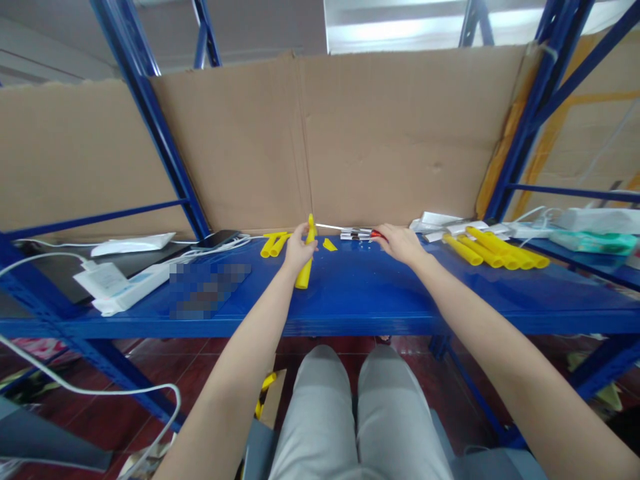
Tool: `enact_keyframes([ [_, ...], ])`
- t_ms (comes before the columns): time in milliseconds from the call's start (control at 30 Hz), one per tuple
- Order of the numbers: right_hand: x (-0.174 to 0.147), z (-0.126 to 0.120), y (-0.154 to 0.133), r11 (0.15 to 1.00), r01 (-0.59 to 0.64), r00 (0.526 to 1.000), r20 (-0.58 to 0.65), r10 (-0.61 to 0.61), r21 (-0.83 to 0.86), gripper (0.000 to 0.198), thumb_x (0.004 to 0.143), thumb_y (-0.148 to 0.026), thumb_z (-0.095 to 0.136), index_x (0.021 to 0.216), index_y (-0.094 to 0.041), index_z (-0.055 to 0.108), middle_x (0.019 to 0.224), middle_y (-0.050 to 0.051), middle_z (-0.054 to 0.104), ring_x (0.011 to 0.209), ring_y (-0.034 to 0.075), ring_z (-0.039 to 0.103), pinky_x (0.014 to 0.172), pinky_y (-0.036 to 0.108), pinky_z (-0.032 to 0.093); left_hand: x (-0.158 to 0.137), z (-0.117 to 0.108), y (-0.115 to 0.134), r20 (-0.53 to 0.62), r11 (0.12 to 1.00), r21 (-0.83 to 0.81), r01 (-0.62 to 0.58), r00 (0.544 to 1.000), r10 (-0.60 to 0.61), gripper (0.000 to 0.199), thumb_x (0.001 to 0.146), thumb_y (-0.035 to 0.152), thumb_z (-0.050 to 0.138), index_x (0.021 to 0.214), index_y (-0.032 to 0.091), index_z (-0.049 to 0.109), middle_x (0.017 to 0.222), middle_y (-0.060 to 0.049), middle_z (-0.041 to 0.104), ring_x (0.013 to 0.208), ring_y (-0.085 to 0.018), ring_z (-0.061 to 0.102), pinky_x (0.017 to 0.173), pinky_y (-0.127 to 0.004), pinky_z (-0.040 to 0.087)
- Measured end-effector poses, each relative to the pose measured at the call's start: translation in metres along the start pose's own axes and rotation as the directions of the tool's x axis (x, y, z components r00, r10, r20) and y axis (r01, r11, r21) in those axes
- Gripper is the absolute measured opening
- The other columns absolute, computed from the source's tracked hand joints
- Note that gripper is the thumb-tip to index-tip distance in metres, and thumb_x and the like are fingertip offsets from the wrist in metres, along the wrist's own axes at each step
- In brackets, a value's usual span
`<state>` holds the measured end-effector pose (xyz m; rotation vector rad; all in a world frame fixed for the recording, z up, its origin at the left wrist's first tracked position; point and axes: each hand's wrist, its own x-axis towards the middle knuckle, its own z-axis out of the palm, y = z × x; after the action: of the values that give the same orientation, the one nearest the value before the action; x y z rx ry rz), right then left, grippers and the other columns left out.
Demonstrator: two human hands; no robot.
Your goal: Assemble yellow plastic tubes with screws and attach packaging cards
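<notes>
Step in hand looks like working on one yellow tube with a thin tool, judging by the two hands. Left hand (299, 248) has the yellow tube (303, 275) at mid-bench, left of centre; fingers wrapped and clamped round its middle, no open gap. Tube slants, one end toward the far cardboard panel (373, 137), the other toward the near edge; can't tell if the near end rests on the blue bench (367, 287).

Right hand (401, 244) is farther right, fingers closed on a red-handled tool (379, 235), whose thin shaft points left at the tube's far part. Contact between tip and tube: can't tell. Tool type unclear too, too small.

Next move seems to call for a firm left grip and the shaft lined up with the tube, tip kept clear of the left fingers.

Around: yellow scrap (329, 245) between the hands, just right of the tube; small pale strips (354, 234) by the tool, details too small. Short yellow tubes (274, 245) just left of the left hand; a pile of yellow tubes (493, 248) on the right, near white packets (434, 223). White power strip (143, 285) far over on the left, well apart.
</notes>
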<state>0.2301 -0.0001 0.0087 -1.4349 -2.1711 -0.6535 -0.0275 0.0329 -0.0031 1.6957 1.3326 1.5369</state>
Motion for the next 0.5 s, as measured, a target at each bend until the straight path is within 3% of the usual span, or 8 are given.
enact_keyframes([
  [233, 0.0007, 0.0000, 0.0006, 0.997, -0.067, 0.998, 0.012, 0.067, -0.028, 0.028, 0.093, -0.036, 0.044, 0.111, -0.019, 0.056, 0.101, 0.012, 0.069, 0.089, 0.026, 0.063, 0.065, 0.029, 0.036, 0.0000, 0.0012, -0.0012, 0.021, 1.000, 0.003, 0.015, 1.000, -0.015, 0.064, 0.072, 0.000, 0.061, 0.131, 0.020, 0.050, 0.127, -0.011, 0.057, 0.060, -0.009, 0.065, 0.045, -0.015, 0.046],
  [400, -0.0007, -0.0006, 0.0010, 0.998, 0.009, 1.000, -0.002, -0.009, -0.061, 0.025, 0.094, -0.033, 0.039, 0.105, -0.018, 0.057, 0.108, 0.013, 0.066, 0.091, 0.025, 0.062, 0.064, 0.029, 0.034, 0.0002, 0.0002, -0.0013, 0.031, 1.000, 0.010, 0.011, 0.999, -0.011, 0.064, 0.072, 0.000, 0.061, 0.131, 0.020, 0.050, 0.127, -0.012, 0.057, 0.062, -0.010, 0.066, 0.048, -0.017, 0.048],
  [500, -0.0008, 0.0005, 0.0002, 0.999, -0.006, 1.000, 0.016, 0.007, -0.052, 0.028, 0.095, -0.036, 0.039, 0.106, -0.018, 0.058, 0.107, 0.013, 0.067, 0.093, 0.025, 0.062, 0.065, 0.029, 0.036, 0.0003, -0.0002, -0.0010, 0.029, 0.999, 0.034, 0.011, 1.000, -0.012, 0.063, 0.072, 0.000, 0.061, 0.131, 0.020, 0.050, 0.129, -0.012, 0.055, 0.063, -0.010, 0.066, 0.048, -0.017, 0.048],
])
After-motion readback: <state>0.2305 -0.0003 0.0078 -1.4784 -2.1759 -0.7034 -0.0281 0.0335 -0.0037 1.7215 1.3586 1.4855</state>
